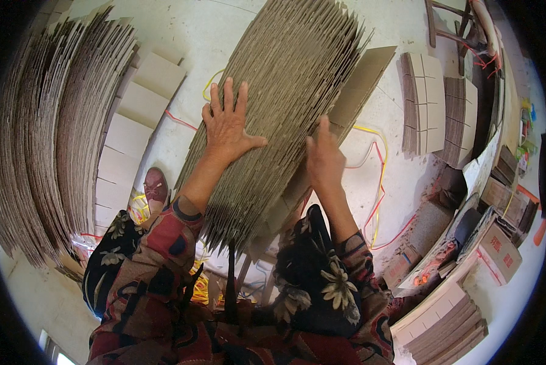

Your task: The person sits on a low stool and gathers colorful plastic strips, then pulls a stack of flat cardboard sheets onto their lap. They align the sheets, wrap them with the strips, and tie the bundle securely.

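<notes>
A long stack of thin brown cardboard pieces (pixel 279 79), standing on edge and packed side by side, runs between my knees and away from me. My left hand (pixel 227 131) lies on its left part with the fingers spread. At the right side of the stack is my right hand (pixel 324 152), its index finger stretched forward and its thumb apart; the other fingers are partly hidden and slightly blurred. I see nothing held in it. Along the right side of the stack, a flat brown cardboard face (pixel 364 82) shows beyond my right hand.
Large cardboard stacks (pixel 60 121) stand at the left, beside slotted cardboard pieces (pixel 124 143). Two smaller slotted stacks (pixel 428 103) lie at the right. Red and yellow straps (pixel 382 158) trail over the floor. A wooden stool (pixel 455 24) stands far right; boxes (pixel 498 252) lie lower right.
</notes>
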`<state>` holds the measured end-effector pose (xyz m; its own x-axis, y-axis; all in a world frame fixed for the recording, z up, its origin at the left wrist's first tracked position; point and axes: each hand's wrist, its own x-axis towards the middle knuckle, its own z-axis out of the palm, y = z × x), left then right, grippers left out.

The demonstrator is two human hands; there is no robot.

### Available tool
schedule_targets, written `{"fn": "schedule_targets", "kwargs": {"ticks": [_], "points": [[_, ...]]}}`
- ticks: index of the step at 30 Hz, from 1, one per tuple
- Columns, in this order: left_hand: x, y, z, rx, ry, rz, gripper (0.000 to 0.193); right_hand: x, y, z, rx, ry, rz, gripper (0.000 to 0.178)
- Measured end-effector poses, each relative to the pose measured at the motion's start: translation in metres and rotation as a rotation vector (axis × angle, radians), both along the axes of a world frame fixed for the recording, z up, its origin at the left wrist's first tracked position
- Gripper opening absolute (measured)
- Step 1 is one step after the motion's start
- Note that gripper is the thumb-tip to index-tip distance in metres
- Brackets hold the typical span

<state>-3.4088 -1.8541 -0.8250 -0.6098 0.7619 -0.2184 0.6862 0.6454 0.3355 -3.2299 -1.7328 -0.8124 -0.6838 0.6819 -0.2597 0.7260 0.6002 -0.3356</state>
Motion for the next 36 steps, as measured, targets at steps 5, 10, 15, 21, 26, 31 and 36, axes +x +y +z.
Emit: {"fn": "schedule_targets", "kwargs": {"ticks": [5, 10, 15, 21, 26, 31, 36], "points": [[0.001, 0.000, 0.001, -0.009, 0.003, 0.009, 0.130, 0.023, 0.010, 0.004, 0.380, 0.189, -0.134, 0.081], [0.001, 0.003, 0.003, -0.005, -0.007, 0.005, 0.130, 0.037, 0.012, -0.031, -0.228, 0.298, -0.262, 0.087], [0.001, 0.001, 0.001, 0.000, -0.008, 0.005, 0.128, 0.011, -0.006, -0.012, -0.211, 0.167, -0.225, 0.079], [-0.009, 0.000, 0.003, 0.122, -0.093, 0.036, 0.123, 0.010, 0.002, -0.038, -0.475, 0.283, -0.255, 0.067], [-0.054, -0.016, -0.021, 0.316, -0.686, 0.211, 0.107, 0.027, 0.006, -0.066, -0.995, 0.639, -0.509, 0.064], [-0.053, -0.018, -0.030, 0.361, -1.208, 0.226, 0.100, 0.025, -0.001, -0.069, -1.407, 0.911, -0.699, 0.072], [-0.040, -0.009, -0.024, 0.345, -1.233, 0.162, 0.098, 0.020, -0.005, -0.068, -1.370, 0.864, -0.698, 0.067]]}}
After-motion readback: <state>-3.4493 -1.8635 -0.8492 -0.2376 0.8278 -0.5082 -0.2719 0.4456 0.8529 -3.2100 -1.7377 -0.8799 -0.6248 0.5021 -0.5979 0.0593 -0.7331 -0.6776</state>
